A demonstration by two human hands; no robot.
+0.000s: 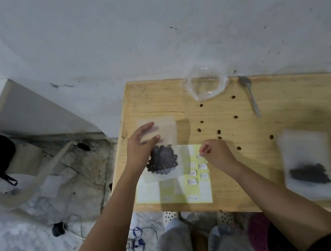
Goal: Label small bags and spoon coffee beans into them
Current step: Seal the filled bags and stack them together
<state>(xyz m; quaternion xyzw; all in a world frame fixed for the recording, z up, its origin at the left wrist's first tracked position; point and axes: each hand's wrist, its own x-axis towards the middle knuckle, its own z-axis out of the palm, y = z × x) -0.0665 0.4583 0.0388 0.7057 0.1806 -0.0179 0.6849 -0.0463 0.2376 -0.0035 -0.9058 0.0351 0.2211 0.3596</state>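
Gripped a small translucent bag [162, 134] with the left hand [140, 149], thumb and fingers curled round its upper half, coffee beans [163, 162] heaped in its lower part, just right of the wrist. Held it over the wooden table [288, 104], overlapping the yellow label sheet [202, 191]. Pinched a small white label [199, 156] with the right hand [215, 152], fingertips pressed together at the sheet; could not tell whether lifted. Saw a second filled bag [307, 165], blurred, well apart rightward; an empty clear plastic bag [206, 83] at the far edge, a spoon [251, 98] just beside; loose beans [219, 131] scattered between.
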